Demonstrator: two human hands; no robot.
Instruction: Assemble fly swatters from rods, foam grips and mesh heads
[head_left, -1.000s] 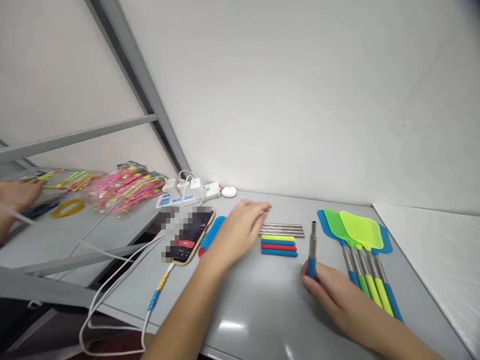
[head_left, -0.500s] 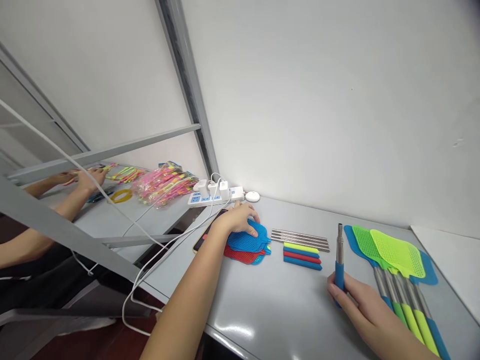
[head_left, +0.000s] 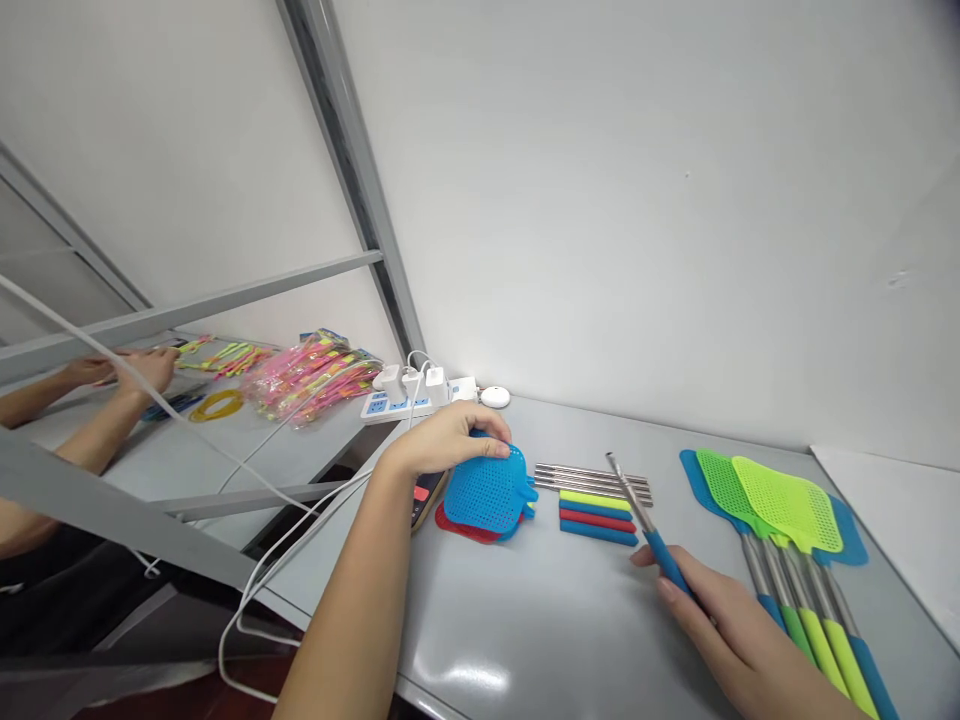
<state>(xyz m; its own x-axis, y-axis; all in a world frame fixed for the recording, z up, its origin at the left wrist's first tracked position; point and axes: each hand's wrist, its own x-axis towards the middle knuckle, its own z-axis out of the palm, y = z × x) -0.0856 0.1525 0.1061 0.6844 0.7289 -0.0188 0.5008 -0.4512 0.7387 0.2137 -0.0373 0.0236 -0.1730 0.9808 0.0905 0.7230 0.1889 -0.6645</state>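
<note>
My left hand (head_left: 454, 438) grips the far edge of a blue fly swatter head (head_left: 484, 495), which tilts up off the pile, fingers behind and thumb in front. Beneath it a red swatter head (head_left: 459, 526) lies on the table. My right hand (head_left: 720, 615) is closed around the blue handle (head_left: 666, 560) of a metal telescopic rod, whose bare tip points up and left. Between the hands lie several thin metal rods (head_left: 562, 480) and a row of yellow, blue and red handle sleeves (head_left: 598, 518). Several whole swatters (head_left: 791, 505) with blue, green and yellow heads lie beside my right hand.
A phone (head_left: 424, 500) lies partly under my left forearm. Behind it are a power strip (head_left: 379, 405) with plugs, a white round device (head_left: 494, 397) and loose cables. Beyond the grey frame (head_left: 247, 300), another person's hands (head_left: 146, 370) work near bagged colourful items (head_left: 311, 375).
My left hand has closed on the blue swatter head and tilted it up from the pile. The rod in my right hand has swung from upright to leaning left. The view has shifted slightly.
</note>
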